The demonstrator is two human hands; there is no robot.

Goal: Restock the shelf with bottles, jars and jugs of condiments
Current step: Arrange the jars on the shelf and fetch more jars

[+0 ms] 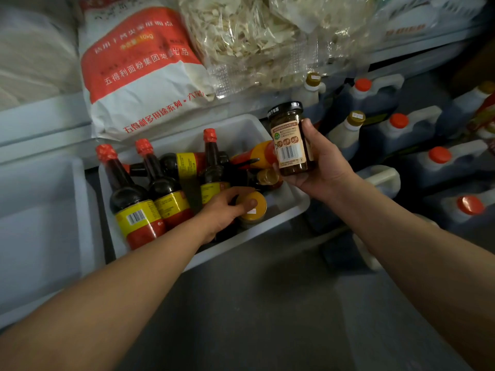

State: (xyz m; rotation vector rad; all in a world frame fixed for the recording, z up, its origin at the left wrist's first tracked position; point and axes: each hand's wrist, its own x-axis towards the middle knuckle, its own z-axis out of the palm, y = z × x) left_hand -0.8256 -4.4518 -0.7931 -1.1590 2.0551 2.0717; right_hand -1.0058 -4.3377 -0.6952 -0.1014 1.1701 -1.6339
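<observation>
White rectangular plastic bin (292, 210) centre, dark red-capped sauce bottles (128, 194) inside, labels blurred. Right hand (318, 167) grips black-lidded brown glass jar (292, 140) above bin's right edge. Left hand (227, 207) curls over yellow-lidded jar (253, 207) in bin, body hidden.

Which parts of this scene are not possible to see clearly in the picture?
- Yellow-lidded jar, head view: body hidden by the left hand and the white bin wall.
- Dark jar held by the right hand: label print too small to read.
- Bottles lying under the upright dark bottles: mostly covered.
- Jugs at right: dim, cut by the edge.
</observation>
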